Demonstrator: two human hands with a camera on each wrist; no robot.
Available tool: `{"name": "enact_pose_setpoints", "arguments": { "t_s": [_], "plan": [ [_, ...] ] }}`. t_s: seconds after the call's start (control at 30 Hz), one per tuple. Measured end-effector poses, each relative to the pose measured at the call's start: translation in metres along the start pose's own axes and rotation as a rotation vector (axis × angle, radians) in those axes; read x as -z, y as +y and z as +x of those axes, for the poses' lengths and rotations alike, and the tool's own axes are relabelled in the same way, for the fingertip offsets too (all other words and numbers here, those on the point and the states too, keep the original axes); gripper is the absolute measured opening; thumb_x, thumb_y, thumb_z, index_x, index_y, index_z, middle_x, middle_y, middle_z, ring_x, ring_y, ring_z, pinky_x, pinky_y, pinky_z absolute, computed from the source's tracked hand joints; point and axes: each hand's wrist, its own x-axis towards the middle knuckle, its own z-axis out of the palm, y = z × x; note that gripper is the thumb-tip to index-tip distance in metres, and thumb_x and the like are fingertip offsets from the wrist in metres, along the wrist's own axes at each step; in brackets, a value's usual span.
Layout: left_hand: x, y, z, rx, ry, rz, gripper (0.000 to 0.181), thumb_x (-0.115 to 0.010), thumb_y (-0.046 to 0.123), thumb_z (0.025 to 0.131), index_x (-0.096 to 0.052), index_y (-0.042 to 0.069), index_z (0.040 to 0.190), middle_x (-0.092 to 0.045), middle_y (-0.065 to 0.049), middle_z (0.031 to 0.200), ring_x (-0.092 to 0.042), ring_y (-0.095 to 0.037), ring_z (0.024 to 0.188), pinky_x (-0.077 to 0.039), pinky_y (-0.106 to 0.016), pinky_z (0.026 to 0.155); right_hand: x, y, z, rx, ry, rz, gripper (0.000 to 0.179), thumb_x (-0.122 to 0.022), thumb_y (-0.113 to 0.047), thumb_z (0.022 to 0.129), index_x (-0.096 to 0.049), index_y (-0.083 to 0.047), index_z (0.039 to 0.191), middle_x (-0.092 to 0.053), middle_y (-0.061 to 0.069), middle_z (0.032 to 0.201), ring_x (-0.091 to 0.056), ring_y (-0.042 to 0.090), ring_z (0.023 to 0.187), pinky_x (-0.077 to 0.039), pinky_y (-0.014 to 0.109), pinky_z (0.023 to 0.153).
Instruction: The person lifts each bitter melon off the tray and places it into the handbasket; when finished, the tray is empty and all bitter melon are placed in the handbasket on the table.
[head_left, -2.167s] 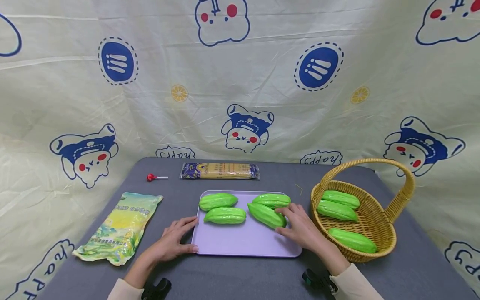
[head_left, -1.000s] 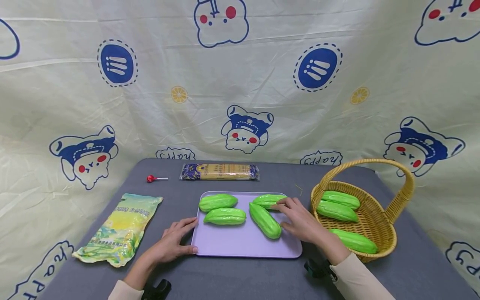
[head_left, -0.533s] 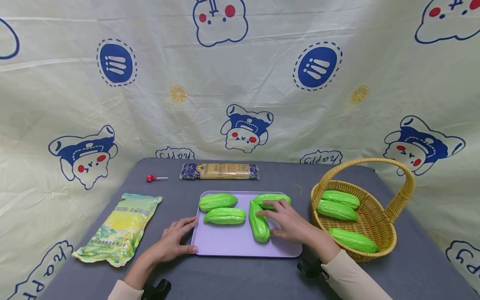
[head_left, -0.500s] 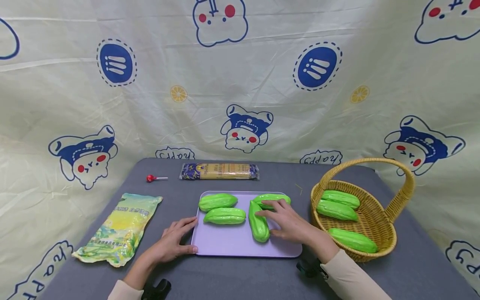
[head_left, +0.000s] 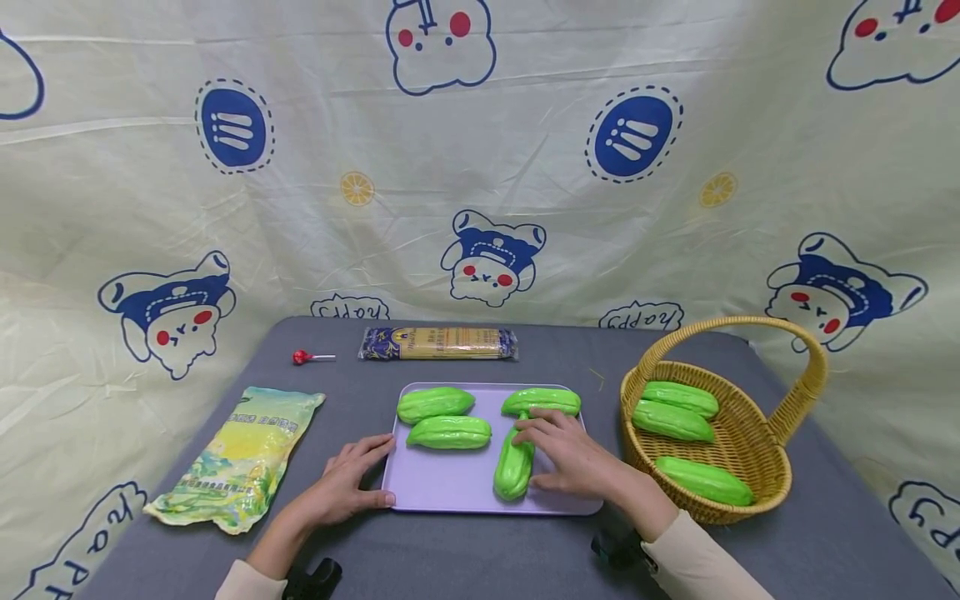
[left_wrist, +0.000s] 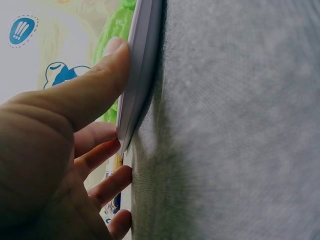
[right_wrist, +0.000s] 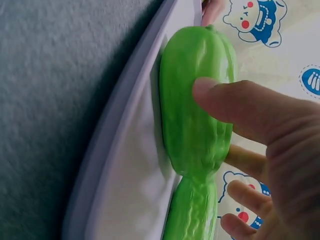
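My right hand (head_left: 573, 454) holds a green bitter melon (head_left: 513, 471) on the lilac tray (head_left: 442, 487). In the right wrist view the thumb presses on the near side of that bitter melon (right_wrist: 185, 100), and a finger reaches behind it. The melon lies lengthwise, one end towards the tray's front edge, the other close to a second bitter melon (head_left: 542, 402) lying crosswise behind. On the tray's left half lie two more, one bitter melon (head_left: 435, 403) behind another (head_left: 450, 432). My left hand (head_left: 347, 479) rests at the tray's left edge, thumb against the rim (left_wrist: 142, 65), fingers loosely extended.
A wicker basket (head_left: 750, 450) with a tall handle stands on the right, with three bitter melons inside. On the left lies a yellow-green bag (head_left: 240, 458). Behind the tray are a noodle packet (head_left: 442, 343) and a red lollipop (head_left: 302, 357). A printed curtain backs the table.
Under my right hand the front-right bitter melon has turned from slanted to nearly lengthwise and slid towards the tray's front. The right hand moved left and nearer. My left hand stayed still.
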Motion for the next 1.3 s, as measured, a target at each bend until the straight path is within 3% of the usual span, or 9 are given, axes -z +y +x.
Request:
{"name": "enact_pose_setpoints", "arguments": {
  "t_s": [0.23,0.47,0.93,1.3],
  "plan": [
    [0.000,0.001,0.000,0.004,0.007,0.001,0.080,-0.075,0.040,0.076,-0.043,0.007,0.141,-0.039,-0.011,0.147,-0.037,-0.034,0.126,-0.026,-0.057,0.092,-0.003,-0.009,-0.002,-0.025,0.026,-0.031,0.043,-0.078,-0.036,0.074,-0.062,-0.024,0.113,-0.056,-0.006,0.109,-0.046,0.015,0.104,-0.041,0.038,0.085],
    [-0.001,0.001,0.000,0.004,0.007,-0.001,0.080,-0.075,0.040,0.076,-0.043,0.007,0.141,-0.039,-0.011,0.147,-0.037,-0.034,0.126,-0.026,-0.058,0.092,-0.008,-0.016,0.001,-0.033,0.043,0.008,0.048,-0.075,-0.036,0.076,-0.061,-0.020,0.119,-0.056,-0.005,0.102,-0.048,0.009,0.094,-0.041,0.031,0.082],
    [0.001,0.001,0.000,0.015,-0.005,-0.010,0.080,-0.074,0.040,0.077,-0.042,0.008,0.142,-0.038,-0.010,0.148,-0.036,-0.034,0.127,-0.024,-0.059,0.093,-0.016,-0.022,0.006,0.107,0.154,0.068,0.041,-0.079,-0.029,0.071,-0.063,-0.020,0.108,-0.053,-0.006,0.103,-0.043,0.009,0.095,-0.039,0.027,0.081],
    [0.001,0.001,0.000,0.007,-0.005,-0.008,0.080,-0.074,0.041,0.077,-0.042,0.008,0.142,-0.038,-0.011,0.148,-0.036,-0.034,0.127,-0.025,-0.057,0.092,-0.020,-0.023,0.013,-0.033,0.080,0.001,0.055,-0.080,-0.033,0.072,-0.060,-0.019,0.121,-0.053,-0.004,0.108,-0.046,0.012,0.100,-0.042,0.031,0.085]
  ]
}}
